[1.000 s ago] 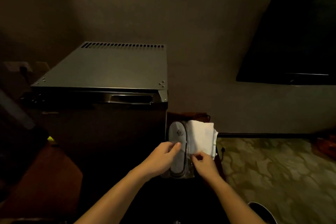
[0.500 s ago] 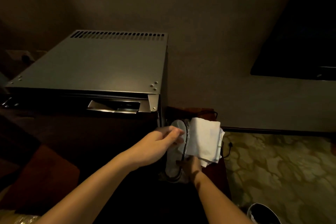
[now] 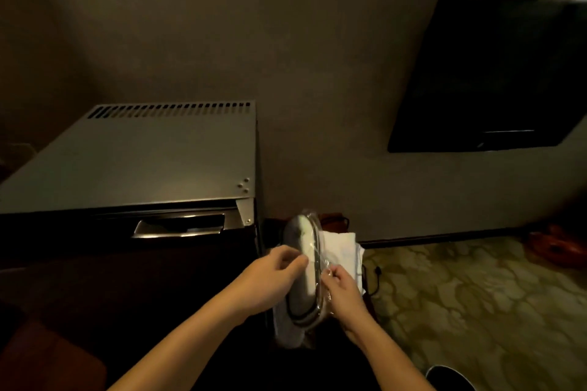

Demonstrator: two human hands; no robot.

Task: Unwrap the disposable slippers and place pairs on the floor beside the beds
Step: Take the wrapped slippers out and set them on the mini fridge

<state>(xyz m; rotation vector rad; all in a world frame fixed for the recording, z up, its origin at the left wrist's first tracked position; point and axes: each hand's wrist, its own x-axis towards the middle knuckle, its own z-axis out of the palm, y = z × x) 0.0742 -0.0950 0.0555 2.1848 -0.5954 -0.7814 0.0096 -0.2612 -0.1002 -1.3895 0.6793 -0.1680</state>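
A pair of white disposable slippers (image 3: 305, 267) with dark edging sits in a clear plastic wrapper, held upright in front of me, low in the middle of the view. My left hand (image 3: 270, 282) grips the slippers from the left side. My right hand (image 3: 341, 290) pinches the clear wrapper (image 3: 321, 259) at the right edge of the slippers. A folded white cloth (image 3: 343, 251) shows just behind my right hand; who or what holds it is hidden.
A grey-topped mini fridge (image 3: 143, 162) with a recessed handle stands at left. A black TV (image 3: 495, 73) hangs on the wall at right. Patterned carpet (image 3: 476, 301) spreads to the right, with a black cable (image 3: 376, 276) and an orange object (image 3: 559, 244) on it.
The view has tilted up, so the fridge sits lower and the TV is back in sight. My hands hold the slippers higher, and my right hand has moved up onto the wrapper's edge.
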